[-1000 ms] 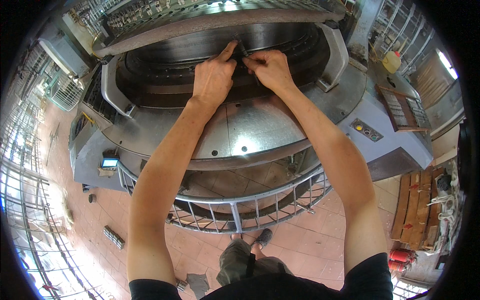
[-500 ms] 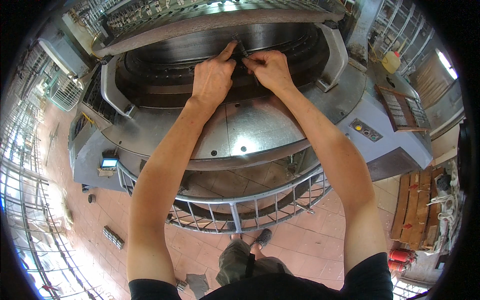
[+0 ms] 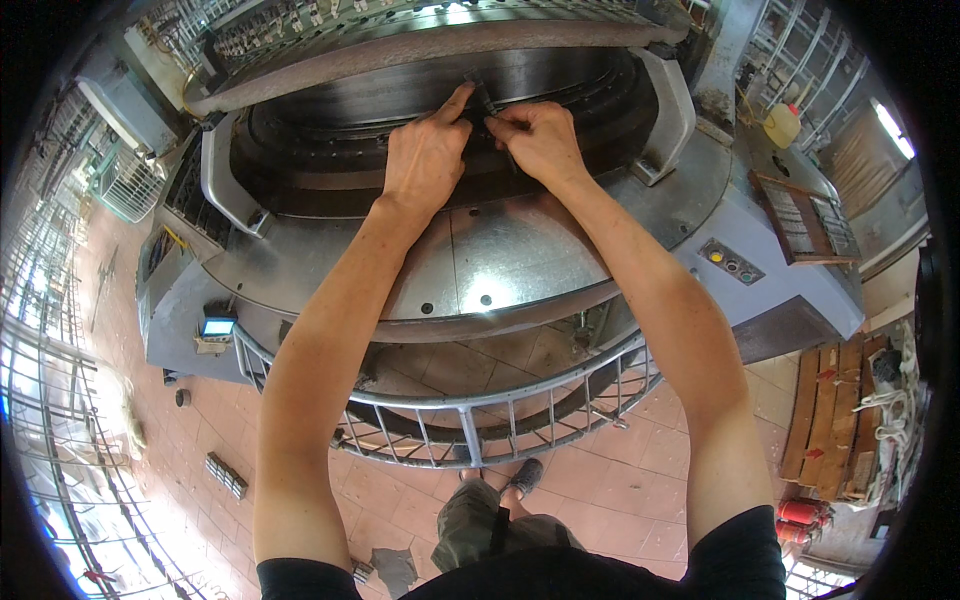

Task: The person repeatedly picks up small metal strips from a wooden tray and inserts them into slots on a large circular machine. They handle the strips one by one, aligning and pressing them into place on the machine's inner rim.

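Observation:
Both my arms reach over the round metal bed of a large circular knitting machine point(image 3: 350, 262). My left hand point(image 3: 425, 160) has its index finger stretched forward, its tip beside the upper end of a narrow dark metal strip point(image 3: 482, 92); its other fingers curl under and partly hide. My right hand point(image 3: 540, 140) is closed in a pinch on the strip's lower part, thumb and index finger together. The strip stands at a slant against the dark ringed cylinder point(image 3: 350, 100). What the strip is exactly, I cannot make out.
A curved metal guard rail point(image 3: 470, 405) runs between the machine and my legs. Upright brackets point(image 3: 672, 110) flank the opening. A button panel point(image 3: 732, 260) and a wooden-framed tray point(image 3: 805, 220) are at right, a small lit screen point(image 3: 217, 327) at left. Wooden slats point(image 3: 830, 420) stand lower right.

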Available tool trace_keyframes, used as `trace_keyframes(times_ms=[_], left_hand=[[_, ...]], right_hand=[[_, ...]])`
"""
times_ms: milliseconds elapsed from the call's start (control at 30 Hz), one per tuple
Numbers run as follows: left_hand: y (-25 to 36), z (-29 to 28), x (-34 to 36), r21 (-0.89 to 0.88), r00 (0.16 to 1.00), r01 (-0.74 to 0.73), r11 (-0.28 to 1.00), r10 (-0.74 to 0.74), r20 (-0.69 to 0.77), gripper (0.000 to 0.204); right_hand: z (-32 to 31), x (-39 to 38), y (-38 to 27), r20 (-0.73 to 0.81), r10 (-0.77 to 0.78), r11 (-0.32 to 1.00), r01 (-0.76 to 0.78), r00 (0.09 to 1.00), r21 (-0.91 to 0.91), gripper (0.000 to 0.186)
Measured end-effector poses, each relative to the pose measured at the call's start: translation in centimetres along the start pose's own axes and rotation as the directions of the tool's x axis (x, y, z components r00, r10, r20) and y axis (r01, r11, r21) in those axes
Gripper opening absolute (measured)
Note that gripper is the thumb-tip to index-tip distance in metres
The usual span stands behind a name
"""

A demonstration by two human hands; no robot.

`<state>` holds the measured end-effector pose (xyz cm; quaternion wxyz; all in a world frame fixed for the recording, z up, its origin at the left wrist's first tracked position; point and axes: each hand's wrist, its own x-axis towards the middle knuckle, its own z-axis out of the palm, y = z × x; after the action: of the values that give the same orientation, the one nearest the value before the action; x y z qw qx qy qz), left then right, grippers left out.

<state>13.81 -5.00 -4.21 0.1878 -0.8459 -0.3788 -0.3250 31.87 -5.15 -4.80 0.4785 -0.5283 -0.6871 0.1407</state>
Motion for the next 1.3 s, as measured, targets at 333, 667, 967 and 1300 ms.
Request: trace_keyframes(times_ms=[333, 667, 967, 1300], left_hand=[[0.08, -0.06, 0.01, -0.009, 1.0, -0.008, 1.0, 0.008, 0.006, 0.017], [0.05, 0.02, 0.1, 0.004, 1.0, -0.02, 1.0, 0.02, 0.003, 0.016], [0.47, -0.48, 0.24, -0.015, 0.996, 0.038, 0.999, -0.037, 0.083, 0.023], [0.46, -0.55, 0.32, -0.007, 0.998, 0.013, 1.0, -0.013, 0.063, 0.022]], right_hand=[[-0.16, 0.03, -0.14, 0.018, 0.046, 0.999, -0.046, 0.999, 0.023, 0.022], [-0.32, -0.05, -0.38, 0.016, 0.044, 0.999, -0.044, 0.999, 0.002, 0.024], [-0.33, -0.04, -0.43, -0.003, 0.029, 1.0, -0.029, 1.0, -0.003, 0.023], [-0.19, 0.21, -0.11, -0.008, 0.071, 0.997, -0.071, 0.997, -0.011, 0.023]])
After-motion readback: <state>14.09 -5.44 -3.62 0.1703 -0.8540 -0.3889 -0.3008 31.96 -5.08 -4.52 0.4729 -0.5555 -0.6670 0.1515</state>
